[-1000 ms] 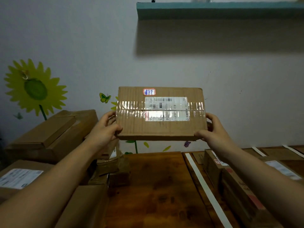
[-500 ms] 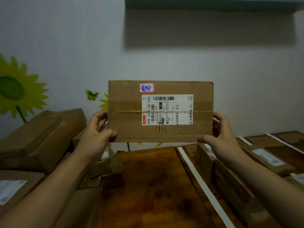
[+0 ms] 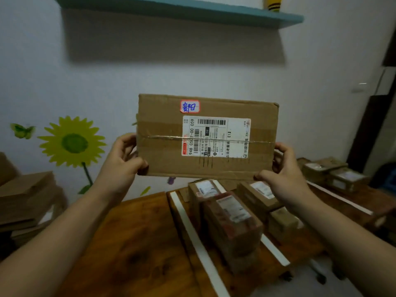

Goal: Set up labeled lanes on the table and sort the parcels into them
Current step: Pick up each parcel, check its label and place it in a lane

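Observation:
A flat brown cardboard parcel [image 3: 162,144] is held upright in the air in front of the wall, its face toward me. It carries a white shipping label and a small red-edged sticker with blue handwriting. My left hand [image 3: 123,156] grips its left edge and my right hand [image 3: 282,172] grips its lower right corner. Below, white tape strips [image 3: 192,234] divide the wooden table [image 3: 132,243] into lanes. Several parcels [image 3: 231,221] lie in the lane right of the first strip.
A pile of cardboard boxes [image 3: 23,198] stands at the left. More parcels [image 3: 334,172] sit in the far right lane beyond another tape strip [image 3: 340,200]. A teal shelf [image 3: 192,9] hangs on the wall above. A dark doorway is at the right.
The view has swung right, so the right-hand lanes and their parcels show more. The parcel was tipped from leaning back to upright facing me; both hands keep their hold.

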`<state>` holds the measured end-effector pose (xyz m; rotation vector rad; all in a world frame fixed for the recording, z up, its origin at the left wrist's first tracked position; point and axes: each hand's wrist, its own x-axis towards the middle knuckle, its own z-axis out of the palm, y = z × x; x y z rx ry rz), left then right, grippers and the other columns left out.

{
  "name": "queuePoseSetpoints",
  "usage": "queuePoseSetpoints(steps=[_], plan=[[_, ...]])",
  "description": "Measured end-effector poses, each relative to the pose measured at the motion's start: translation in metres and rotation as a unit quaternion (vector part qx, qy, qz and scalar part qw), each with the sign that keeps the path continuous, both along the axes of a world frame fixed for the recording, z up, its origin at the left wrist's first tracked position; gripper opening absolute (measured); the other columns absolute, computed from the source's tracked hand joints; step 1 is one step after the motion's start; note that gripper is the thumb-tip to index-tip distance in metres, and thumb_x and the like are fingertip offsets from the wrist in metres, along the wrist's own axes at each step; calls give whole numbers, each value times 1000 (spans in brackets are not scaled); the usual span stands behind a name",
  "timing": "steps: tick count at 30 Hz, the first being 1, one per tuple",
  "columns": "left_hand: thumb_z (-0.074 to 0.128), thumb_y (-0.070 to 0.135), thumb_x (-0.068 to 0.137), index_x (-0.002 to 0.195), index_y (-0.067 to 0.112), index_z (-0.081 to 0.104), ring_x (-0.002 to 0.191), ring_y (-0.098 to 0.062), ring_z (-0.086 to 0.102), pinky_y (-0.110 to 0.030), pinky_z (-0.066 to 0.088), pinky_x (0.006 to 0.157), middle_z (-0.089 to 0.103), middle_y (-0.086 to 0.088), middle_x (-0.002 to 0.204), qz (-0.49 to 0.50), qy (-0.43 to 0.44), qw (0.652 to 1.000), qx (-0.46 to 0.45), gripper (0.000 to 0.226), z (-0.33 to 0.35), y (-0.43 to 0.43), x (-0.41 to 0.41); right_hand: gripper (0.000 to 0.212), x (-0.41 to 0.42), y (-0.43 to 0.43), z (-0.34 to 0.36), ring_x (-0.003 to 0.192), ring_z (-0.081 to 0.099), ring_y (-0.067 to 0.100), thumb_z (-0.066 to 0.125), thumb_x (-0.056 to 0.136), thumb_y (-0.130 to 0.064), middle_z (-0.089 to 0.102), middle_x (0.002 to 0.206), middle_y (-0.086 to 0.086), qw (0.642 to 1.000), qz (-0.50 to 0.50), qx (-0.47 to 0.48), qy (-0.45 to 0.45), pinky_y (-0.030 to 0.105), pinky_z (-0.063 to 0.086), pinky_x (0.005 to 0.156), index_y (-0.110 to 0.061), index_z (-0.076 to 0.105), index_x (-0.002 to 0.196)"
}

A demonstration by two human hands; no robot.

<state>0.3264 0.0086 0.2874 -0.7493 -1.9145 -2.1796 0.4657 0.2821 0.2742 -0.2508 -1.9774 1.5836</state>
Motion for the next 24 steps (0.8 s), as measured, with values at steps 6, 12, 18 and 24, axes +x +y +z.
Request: queuePoseSetpoints(steps=[6,12,18,24], plan=[[48,-9,87,116,31,44,100,-9,56,-30,51,71,52,12,117,-50,-12,998,-38,49,3,162,39,79,66,143,7,123,45,16,66,80,4,46,133,-1,998,-67,15,-14,39,48,98,-28,26,140],[55,0,88,127,29,39,102,-11,54,-26,52,72,44,7,127,-102,-14,990,-91,52,-1,287,57,76,105,245,5,115,45,11,64,84,0,43,137,1,991,-131,7,-30,14,48,62,-25,24,143],[56,4,88,134,28,38,94,-8,55,-22,49,68,48,11,111,-141,-37,980,-134,55,-21,381,35,72,91,336,-20,107,42,9,63,86,-3,38,142,4,983,-171,6,-66,9,46,49,-22,26,145],[54,8,90,140,27,37,107,-20,55,-28,49,77,48,3,122,-126,-70,977,-157,56,-55,474,-24,71,26,435,-48,121,44,18,66,86,-14,41,137,-1,977,-171,41,-125,37,50,93,-32,28,143]])
